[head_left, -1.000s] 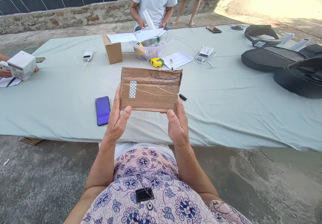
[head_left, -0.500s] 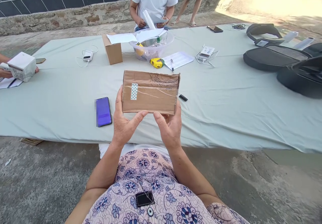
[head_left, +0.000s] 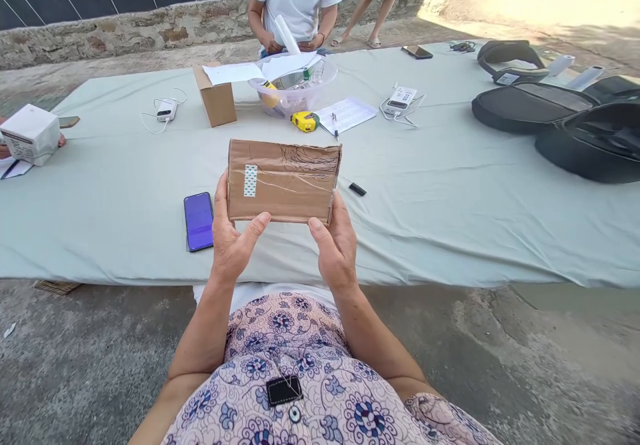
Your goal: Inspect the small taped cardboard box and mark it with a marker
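A brown cardboard box [head_left: 285, 195], with scribbled dark lines and a strip of patterned tape [head_left: 251, 180], is held up above the table's near side, its broad face toward me. My left hand [head_left: 233, 235] grips its left end, thumb along the lower edge. At the right end, my right hand [head_left: 337, 242] holds it the same way. The fingers behind the box are hidden. Left of my left hand lies a phone [head_left: 199, 222] with a purple screen. A small black piece [head_left: 357, 189] rests on the cloth right of the box.
Across the cloth-covered table [head_left: 125, 165] are an open carton [head_left: 220, 104], a plastic bowl [head_left: 295, 98] of items, a yellow tape measure [head_left: 305, 121], paper with a pen [head_left: 335, 125], power banks and black cases [head_left: 535, 108]. A person [head_left: 295, 5] sits opposite; another's hand holds a white box [head_left: 31, 133].
The box and both hands have shifted slightly left, and my right thumb sits nearer the box's right corner. The view has turned slightly. Both hands keep their hold.
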Motion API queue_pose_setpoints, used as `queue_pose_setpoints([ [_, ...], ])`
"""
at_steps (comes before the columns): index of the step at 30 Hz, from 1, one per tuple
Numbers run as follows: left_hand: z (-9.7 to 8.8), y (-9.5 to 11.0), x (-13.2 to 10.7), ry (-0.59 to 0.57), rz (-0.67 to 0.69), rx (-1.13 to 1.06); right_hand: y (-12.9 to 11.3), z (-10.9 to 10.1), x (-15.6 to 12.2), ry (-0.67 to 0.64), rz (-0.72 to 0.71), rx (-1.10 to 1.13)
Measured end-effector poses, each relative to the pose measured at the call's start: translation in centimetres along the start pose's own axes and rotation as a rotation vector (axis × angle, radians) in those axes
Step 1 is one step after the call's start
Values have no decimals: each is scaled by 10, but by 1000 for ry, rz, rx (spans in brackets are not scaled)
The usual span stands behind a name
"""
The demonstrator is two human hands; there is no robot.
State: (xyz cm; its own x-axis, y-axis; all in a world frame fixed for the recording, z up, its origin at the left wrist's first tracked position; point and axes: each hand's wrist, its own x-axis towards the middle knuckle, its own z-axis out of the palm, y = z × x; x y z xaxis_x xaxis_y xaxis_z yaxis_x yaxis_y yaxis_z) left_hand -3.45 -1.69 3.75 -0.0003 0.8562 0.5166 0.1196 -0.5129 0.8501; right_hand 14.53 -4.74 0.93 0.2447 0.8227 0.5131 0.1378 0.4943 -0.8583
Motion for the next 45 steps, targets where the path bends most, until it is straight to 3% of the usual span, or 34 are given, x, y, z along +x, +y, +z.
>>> queue_pose_setpoints([
  [4,-5,-8,3,-12,-24,-29,-4,-1,0,-20,-20,-57],
  [11,-20,-35,13,11,-93,-213,-21,-9,1,-5,-206,-239],
  [18,-27,-40,15,47,-105,-217,-10,-19,3,-142,-51,-229],
  [22,-31,-43,15,-27,-83,-228,-5,-32,10,-216,-60,-232],
  [29,-31,-42,13,-163,-113,-218,-9,-45,18,-82,-183,-297],
  [34,-17,-36,10,25,-130,-125,-1,-37,16,-25,-139,-222],
  [36,-11,-30,6,49,-137,-64,0,-34,15,25,-92,-255],
  [38,-5,-23,2,-4,-130,-23,-1,-32,14,67,-59,-291],
  [42,5,-12,-6,-225,0,0,-3,-28,12,101,-63,-266],
  [45,8,-9,-8,-277,49,54,-3,-27,10,100,-35,-191],
])
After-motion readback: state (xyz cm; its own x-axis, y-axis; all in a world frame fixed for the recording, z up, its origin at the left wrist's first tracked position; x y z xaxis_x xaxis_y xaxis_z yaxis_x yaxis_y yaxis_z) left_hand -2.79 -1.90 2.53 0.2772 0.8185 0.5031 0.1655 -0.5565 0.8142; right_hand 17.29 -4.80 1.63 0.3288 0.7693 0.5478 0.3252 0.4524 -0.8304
